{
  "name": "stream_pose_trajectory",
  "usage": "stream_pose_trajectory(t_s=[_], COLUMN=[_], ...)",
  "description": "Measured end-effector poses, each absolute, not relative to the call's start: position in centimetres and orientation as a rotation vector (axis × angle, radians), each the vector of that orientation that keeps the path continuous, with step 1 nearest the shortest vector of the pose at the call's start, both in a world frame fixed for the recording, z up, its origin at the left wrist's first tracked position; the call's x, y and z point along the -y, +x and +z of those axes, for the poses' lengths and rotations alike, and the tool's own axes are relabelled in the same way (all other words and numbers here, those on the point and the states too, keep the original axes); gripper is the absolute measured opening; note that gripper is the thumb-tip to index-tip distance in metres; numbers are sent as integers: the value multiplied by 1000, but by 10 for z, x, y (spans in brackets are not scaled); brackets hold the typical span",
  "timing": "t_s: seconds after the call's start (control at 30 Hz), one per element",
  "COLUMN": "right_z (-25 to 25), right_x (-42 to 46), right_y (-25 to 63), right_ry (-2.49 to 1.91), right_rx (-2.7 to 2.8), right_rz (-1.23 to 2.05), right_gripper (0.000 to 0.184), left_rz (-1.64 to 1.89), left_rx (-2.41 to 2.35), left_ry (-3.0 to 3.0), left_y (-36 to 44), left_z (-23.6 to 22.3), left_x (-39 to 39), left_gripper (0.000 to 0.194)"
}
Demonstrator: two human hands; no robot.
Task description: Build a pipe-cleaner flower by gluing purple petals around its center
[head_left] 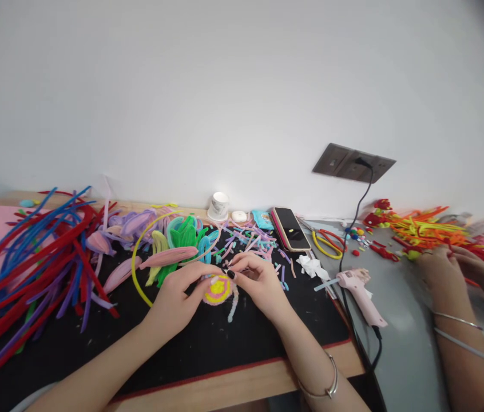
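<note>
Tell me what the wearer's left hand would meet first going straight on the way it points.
The left hand would probably meet the right hand first: its fingertips lie just ahead, by the edge of the yellow-and-pink disc. Depth is hard to judge from this view.

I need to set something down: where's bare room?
Black mat between the yellow-pink disc and wooden front edge; grey tabletop between glue gun and the co-worker's nearer arm. Crowded: mat's left, under fuzzy stems; its back, under snippets.

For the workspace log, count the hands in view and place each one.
4: the wearer's left hand and right hand, close together by the yellow-and-pink disc; a co-worker's nearer hand and farther hand, both at far right.
</note>
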State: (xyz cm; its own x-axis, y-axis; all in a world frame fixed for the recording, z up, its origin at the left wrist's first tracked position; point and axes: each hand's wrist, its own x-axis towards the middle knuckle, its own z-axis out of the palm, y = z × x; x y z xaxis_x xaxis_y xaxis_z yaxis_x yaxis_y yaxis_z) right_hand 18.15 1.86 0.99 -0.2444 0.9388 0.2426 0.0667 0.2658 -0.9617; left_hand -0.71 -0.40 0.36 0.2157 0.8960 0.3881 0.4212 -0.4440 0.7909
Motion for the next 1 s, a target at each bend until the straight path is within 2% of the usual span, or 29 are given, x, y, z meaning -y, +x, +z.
stream_pose_trajectory(t_s=[0.23,0.37,0.47,0.67,1.0], right_z=[10,14,15,14,12], right_x=[-17,-15,-13,-8,-6], right_y=[181,182,182,174,177], right_ry=[-980,-1019,-1002,-1026,-1015], right_rx=[1541,1510,1505,1723,1761], right_rz=[1168,1165,1170,1110,1025], right_gripper=[1,16,19,39,39], left_rz=[1155,1233,1279,1328,1300], left_rx=[-1264,-1346,-1381,-1388,-1243], left_ry=[1904,1783,1686,1564,1510], left_y=[-6,-7,-7,-7,-5], left_z=[0,-2,-2,-1,-5], left_x=[2,2,0,-1,-3], left_gripper=[18,19,20,23,23])
